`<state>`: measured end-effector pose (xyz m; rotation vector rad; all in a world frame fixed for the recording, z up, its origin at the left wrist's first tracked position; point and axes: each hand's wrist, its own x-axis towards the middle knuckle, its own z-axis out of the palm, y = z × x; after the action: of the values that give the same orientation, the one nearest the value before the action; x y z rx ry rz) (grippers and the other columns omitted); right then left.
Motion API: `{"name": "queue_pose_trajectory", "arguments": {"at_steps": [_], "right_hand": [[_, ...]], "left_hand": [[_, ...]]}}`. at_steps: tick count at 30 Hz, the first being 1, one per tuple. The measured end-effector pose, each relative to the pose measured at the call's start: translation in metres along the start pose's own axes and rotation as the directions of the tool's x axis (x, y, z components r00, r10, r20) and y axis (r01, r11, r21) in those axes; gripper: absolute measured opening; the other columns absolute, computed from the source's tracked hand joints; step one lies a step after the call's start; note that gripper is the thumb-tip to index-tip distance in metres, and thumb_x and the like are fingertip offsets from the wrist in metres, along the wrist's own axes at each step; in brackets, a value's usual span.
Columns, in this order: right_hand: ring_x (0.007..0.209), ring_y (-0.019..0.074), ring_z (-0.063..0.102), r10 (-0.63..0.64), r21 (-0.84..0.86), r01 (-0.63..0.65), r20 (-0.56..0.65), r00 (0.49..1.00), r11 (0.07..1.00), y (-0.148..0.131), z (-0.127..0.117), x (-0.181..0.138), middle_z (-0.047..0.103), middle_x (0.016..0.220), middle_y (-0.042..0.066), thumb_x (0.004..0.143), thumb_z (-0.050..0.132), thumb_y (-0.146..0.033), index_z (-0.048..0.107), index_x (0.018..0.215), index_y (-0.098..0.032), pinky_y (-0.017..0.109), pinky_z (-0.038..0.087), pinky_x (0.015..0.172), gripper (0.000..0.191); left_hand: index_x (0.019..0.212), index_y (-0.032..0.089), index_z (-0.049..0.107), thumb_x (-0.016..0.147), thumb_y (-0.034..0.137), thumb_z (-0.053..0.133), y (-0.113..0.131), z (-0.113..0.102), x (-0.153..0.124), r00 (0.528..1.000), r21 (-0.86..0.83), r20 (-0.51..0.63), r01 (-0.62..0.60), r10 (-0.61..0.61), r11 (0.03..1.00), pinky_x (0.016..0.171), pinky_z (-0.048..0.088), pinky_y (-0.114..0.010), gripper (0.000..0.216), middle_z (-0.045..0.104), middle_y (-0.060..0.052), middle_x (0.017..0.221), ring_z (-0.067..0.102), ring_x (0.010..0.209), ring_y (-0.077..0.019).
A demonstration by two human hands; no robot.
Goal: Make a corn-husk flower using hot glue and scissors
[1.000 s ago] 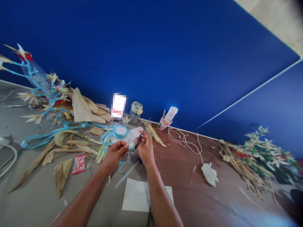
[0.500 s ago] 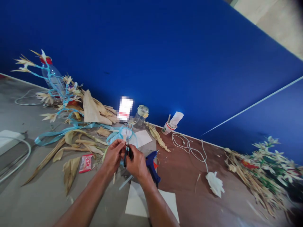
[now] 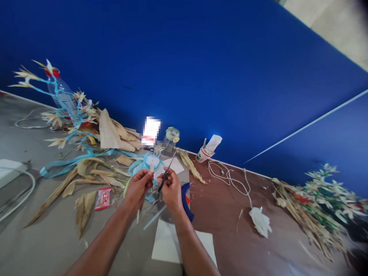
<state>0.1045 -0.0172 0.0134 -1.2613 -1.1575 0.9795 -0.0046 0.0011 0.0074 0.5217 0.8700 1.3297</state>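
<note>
My left hand (image 3: pixel 139 187) is closed in a pinch on a small pale strip of corn husk (image 3: pixel 151 167), which sticks up above the fingertips. In my right hand (image 3: pixel 171 190) is a pair of black-handled scissors (image 3: pixel 164 178); the blades point up and to the right, apart from the strip. Just behind both hands lies a roll of light blue ribbon (image 3: pixel 140 165). A blue hot glue gun (image 3: pixel 186 203) rests to the right of my right wrist. Dried husk pieces (image 3: pixel 71 183) are spread left of my left hand.
At the back stand a lit phone (image 3: pixel 151 131), a glass jar (image 3: pixel 171 138) and a white cup (image 3: pixel 204 154). Husk flowers on blue stems (image 3: pixel 59 111) and a plastic bottle are at left. White paper (image 3: pixel 166 241) lies under my right forearm; a white cable (image 3: pixel 230 180) and white flowers (image 3: pixel 327 188) are at right.
My right hand has moved right, away from the left, taking the scissors off the strip and tilting them rightward. My left hand stays nearly in place with the strip.
</note>
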Motion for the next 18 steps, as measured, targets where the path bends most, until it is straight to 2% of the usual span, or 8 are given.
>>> {"name": "queue_pose_trajectory", "arguments": {"at_steps": [4, 9, 14, 18], "right_hand": [[0.052, 0.0070, 0.049, -0.029, 0.090, 0.037, -0.091, 0.995, 0.995, -0.003, -0.004, 0.006, 0.064, 0.079, 0.000, 0.070, 0.062, -0.019, 0.053, 0.110, -0.017, 0.019, 0.041, 0.048, 0.041], [0.061, 0.0102, 0.057, -0.058, 0.095, 0.071, -0.135, 0.989, 0.993, 0.000, -0.001, 0.007, 0.064, 0.076, 0.001, 0.069, 0.060, -0.017, 0.053, 0.108, -0.016, 0.021, 0.046, 0.055, 0.040], [0.063, 0.0108, 0.058, -0.071, 0.044, 0.077, -0.122, 0.990, 0.996, 0.001, -0.001, 0.007, 0.063, 0.077, 0.001, 0.070, 0.059, -0.020, 0.053, 0.108, -0.015, 0.021, 0.047, 0.057, 0.039], [0.056, 0.0100, 0.054, -0.031, -0.068, 0.027, -0.055, 0.998, 0.997, 0.000, -0.001, 0.003, 0.061, 0.074, 0.000, 0.072, 0.061, -0.027, 0.054, 0.113, -0.014, 0.020, 0.045, 0.051, 0.043]], "left_hand": [[0.064, 0.015, 0.062, 0.059, 0.036, 0.080, -0.008, -0.003, 0.002, 0.999, 0.120, 0.034, -0.027, 0.023, 0.992, 0.046, 0.032, -0.018, 0.028, 0.056, 0.004, 0.056, 0.042, 0.046, -0.0047], [0.069, 0.015, 0.066, 0.063, 0.039, 0.077, -0.012, -0.006, 0.003, 0.997, 0.213, 0.067, -0.037, 0.023, 0.976, 0.047, 0.033, -0.019, 0.027, 0.060, 0.002, 0.060, 0.044, 0.046, -0.0058], [0.071, 0.015, 0.068, 0.064, 0.041, 0.076, -0.014, -0.007, 0.005, 0.996, 0.270, 0.081, -0.053, 0.032, 0.961, 0.047, 0.033, -0.019, 0.028, 0.061, 0.001, 0.060, 0.045, 0.047, -0.0069], [0.070, 0.016, 0.067, 0.065, 0.040, 0.075, -0.017, -0.009, 0.006, 0.997, 0.244, 0.054, -0.071, 0.060, 0.967, 0.048, 0.033, -0.018, 0.026, 0.058, 0.003, 0.055, 0.044, 0.046, -0.0065]]}}
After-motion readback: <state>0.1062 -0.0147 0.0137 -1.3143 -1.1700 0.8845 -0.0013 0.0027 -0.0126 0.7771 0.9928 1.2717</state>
